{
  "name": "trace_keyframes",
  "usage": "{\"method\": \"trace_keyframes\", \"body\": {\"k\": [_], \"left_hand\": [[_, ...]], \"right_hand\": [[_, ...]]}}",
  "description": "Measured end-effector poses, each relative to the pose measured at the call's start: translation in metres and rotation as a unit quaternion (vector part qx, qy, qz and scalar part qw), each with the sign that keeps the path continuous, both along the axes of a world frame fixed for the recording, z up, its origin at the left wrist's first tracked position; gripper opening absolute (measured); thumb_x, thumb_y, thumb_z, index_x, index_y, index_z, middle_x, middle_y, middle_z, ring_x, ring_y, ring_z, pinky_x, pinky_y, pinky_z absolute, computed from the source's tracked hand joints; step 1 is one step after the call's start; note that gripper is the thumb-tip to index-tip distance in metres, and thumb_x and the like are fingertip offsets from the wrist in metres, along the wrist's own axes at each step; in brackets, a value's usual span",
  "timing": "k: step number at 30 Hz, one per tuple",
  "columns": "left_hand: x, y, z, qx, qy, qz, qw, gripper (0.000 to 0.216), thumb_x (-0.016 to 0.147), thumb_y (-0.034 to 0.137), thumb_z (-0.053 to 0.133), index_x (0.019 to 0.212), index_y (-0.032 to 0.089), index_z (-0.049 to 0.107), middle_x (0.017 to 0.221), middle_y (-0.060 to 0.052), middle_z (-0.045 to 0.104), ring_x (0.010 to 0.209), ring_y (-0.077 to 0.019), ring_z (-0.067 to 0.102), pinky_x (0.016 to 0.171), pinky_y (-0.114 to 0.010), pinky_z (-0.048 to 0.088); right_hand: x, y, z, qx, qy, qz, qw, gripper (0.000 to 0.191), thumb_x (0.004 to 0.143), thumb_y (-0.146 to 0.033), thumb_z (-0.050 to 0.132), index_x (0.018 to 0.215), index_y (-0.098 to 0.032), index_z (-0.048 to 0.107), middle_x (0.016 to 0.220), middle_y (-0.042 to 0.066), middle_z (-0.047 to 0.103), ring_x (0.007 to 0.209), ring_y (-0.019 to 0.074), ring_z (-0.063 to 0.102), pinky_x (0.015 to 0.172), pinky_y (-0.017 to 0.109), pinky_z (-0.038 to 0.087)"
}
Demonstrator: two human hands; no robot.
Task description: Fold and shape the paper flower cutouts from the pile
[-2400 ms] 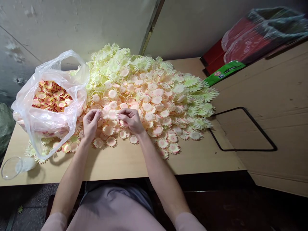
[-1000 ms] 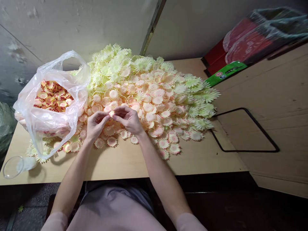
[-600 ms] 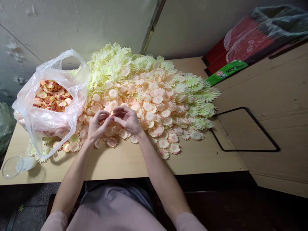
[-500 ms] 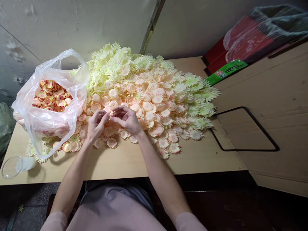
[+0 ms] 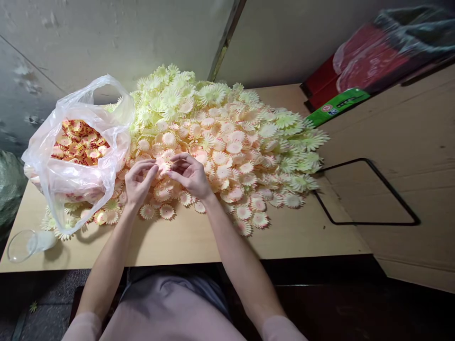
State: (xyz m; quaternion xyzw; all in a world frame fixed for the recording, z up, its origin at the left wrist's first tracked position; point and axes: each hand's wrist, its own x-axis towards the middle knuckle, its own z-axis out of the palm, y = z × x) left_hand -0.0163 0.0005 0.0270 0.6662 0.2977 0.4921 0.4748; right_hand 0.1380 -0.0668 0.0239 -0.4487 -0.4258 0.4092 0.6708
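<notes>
Between my two hands is a small artificial flower head (image 5: 164,167), cream and pink with a fringed edge, its face turned up. My left hand (image 5: 138,183) pinches its left edge between thumb and fingers. On the other side, the thumb and fingers of my right hand (image 5: 192,178) close on its right edge. Both hands are just above a wide heap of similar flower heads (image 5: 231,142), pink in the middle and pale yellow-green at the back and right. Left of them a white plastic bag (image 5: 39,151) gapes, holding red-edged yellow flower pieces (image 5: 80,142).
A clear glass (image 5: 22,246) lies tipped on its side at the table's (image 5: 302,237) front left. To the right stand a cardboard box (image 5: 401,161) and a black wire frame (image 5: 373,223). Red plastic-wrapped boxes (image 5: 359,61) are behind, with the wall (image 5: 142,38) close beyond the heap.
The flower head between my fingers now shows more of its round face, and my fingers have spread slightly apart around it. The whole view has shifted a little.
</notes>
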Motion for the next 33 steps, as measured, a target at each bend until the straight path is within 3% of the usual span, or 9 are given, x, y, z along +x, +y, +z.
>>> {"method": "trace_keyframes", "body": {"k": [4, 14, 21, 33], "left_hand": [[0.0009, -0.0049, -0.0002, -0.017, 0.037, -0.049, 0.998, 0.021, 0.075, 0.034, 0.074, 0.087, 0.017, 0.075, 0.088, -0.007, 0.073, 0.083, -0.0185, 0.067, 0.077, -0.030, 0.052], [0.0019, -0.0046, -0.0025, -0.050, 0.059, -0.017, 0.997, 0.027, 0.076, 0.041, 0.072, 0.085, 0.015, 0.076, 0.078, -0.005, 0.073, 0.068, -0.0155, 0.065, 0.062, -0.025, 0.052], [0.0028, -0.0038, -0.0015, -0.097, 0.038, -0.026, 0.994, 0.028, 0.073, 0.040, 0.075, 0.082, 0.014, 0.076, 0.080, -0.007, 0.075, 0.067, -0.0155, 0.066, 0.064, -0.026, 0.052], [0.0011, -0.0041, 0.0017, -0.042, 0.052, -0.028, 0.997, 0.022, 0.075, 0.038, 0.073, 0.077, 0.016, 0.076, 0.078, -0.006, 0.073, 0.070, -0.0164, 0.065, 0.064, -0.026, 0.049]], "right_hand": [[-0.0031, 0.0003, -0.0002, -0.010, -0.022, 0.013, 1.000, 0.038, 0.069, -0.037, 0.079, 0.098, -0.022, 0.059, 0.085, 0.002, 0.067, 0.084, 0.0158, 0.065, 0.084, 0.033, 0.057], [-0.0031, 0.0014, -0.0043, -0.006, -0.044, 0.007, 0.999, 0.036, 0.071, -0.037, 0.078, 0.099, -0.022, 0.060, 0.093, 0.003, 0.067, 0.088, 0.0153, 0.066, 0.089, 0.033, 0.057], [-0.0032, 0.0013, -0.0079, 0.009, -0.060, 0.010, 0.998, 0.034, 0.074, -0.035, 0.075, 0.101, -0.022, 0.059, 0.094, 0.003, 0.066, 0.087, 0.0143, 0.066, 0.088, 0.031, 0.056], [-0.0045, 0.0007, -0.0085, 0.016, -0.075, 0.015, 0.997, 0.032, 0.077, -0.038, 0.073, 0.102, -0.023, 0.060, 0.101, 0.004, 0.065, 0.089, 0.0151, 0.065, 0.087, 0.032, 0.057]]}}
